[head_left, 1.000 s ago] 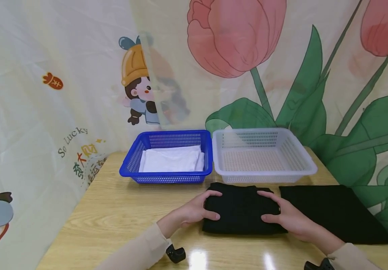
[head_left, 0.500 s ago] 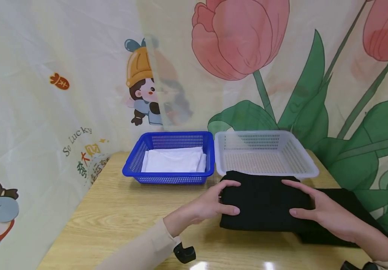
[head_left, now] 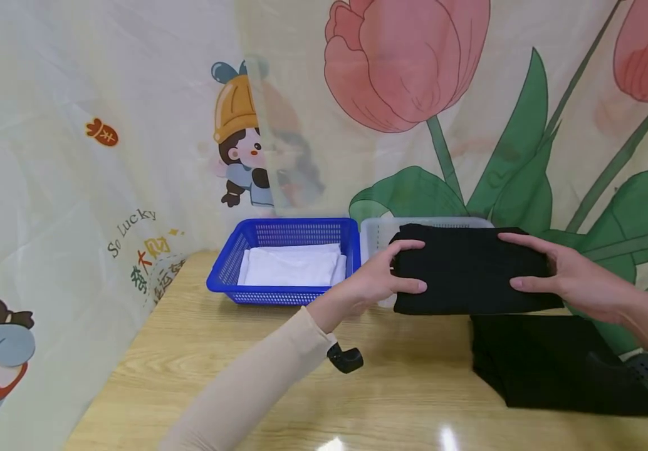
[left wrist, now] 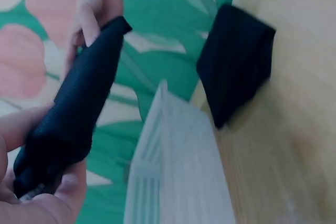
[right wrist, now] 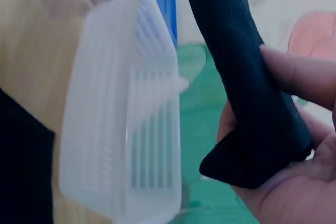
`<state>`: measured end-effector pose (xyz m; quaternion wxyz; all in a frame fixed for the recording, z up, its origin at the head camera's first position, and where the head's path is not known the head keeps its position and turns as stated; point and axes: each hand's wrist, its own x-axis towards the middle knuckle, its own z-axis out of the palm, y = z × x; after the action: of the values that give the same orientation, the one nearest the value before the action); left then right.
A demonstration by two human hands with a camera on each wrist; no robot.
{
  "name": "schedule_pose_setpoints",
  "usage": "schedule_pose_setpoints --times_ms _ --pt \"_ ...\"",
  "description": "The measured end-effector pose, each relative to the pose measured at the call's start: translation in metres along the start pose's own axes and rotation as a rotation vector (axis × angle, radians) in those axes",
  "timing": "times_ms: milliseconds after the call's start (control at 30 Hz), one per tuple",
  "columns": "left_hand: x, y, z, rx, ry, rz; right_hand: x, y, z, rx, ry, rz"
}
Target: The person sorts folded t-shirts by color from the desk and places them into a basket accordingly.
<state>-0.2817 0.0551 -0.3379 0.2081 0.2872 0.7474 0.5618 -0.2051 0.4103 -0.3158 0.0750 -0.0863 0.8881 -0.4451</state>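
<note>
— What do the hands have?
— Both have hold of the bundle point(head_left: 470, 269), one at each end. The left hand point(head_left: 377, 280) curls round one end, its thumb and one finger spread apart on the face turned to the head camera. The right hand point(head_left: 586, 285) grips the other end in much the same way.
— How does it look?
— Black, dull, folded into a long rectangle with a nearly smooth face and soft edges. From the wrists, end-on, it is thick and rounded, and a pointed corner sticks out by the right hand.
— Where is it?
— In the air, above the rim of the white basket point(head_left: 373, 237) and apart from it. In the head view it hides most of that basket; whether it is squarely over it, I can't tell.
— And around the white basket?
— Just left of it is the blue basket point(head_left: 279, 296), with a folded white cloth point(head_left: 290, 266) inside. In front of it and to the right, a second black cloth point(head_left: 566, 369) lies folded on the table point(head_left: 205, 357).
— Behind it?
— A pale backdrop point(head_left: 149, 81) printed with pink tulips point(head_left: 408, 59).
</note>
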Motion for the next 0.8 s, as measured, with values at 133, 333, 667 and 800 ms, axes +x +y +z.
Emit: schedule_pose_setpoints --times_ms 133,333,667,800 --pt "0.026 -0.003 -0.005 -0.012 0.039 0.012 0.022 0.0 -0.015 -0.002 -0.003 -0.023" --pt "0.052 -0.018 -0.006 -0.027 0.129 0.007 0.057 0.011 -0.021 0.003 -0.016 -0.022" --pt "0.085 -0.042 -0.005 -0.024 0.257 -0.046 0.105 0.046 -0.013 0.06 -0.021 0.012" --pt "0.094 -0.052 -0.005 -0.001 0.29 -0.081 0.116 0.058 -0.006 0.054 -0.013 0.032"
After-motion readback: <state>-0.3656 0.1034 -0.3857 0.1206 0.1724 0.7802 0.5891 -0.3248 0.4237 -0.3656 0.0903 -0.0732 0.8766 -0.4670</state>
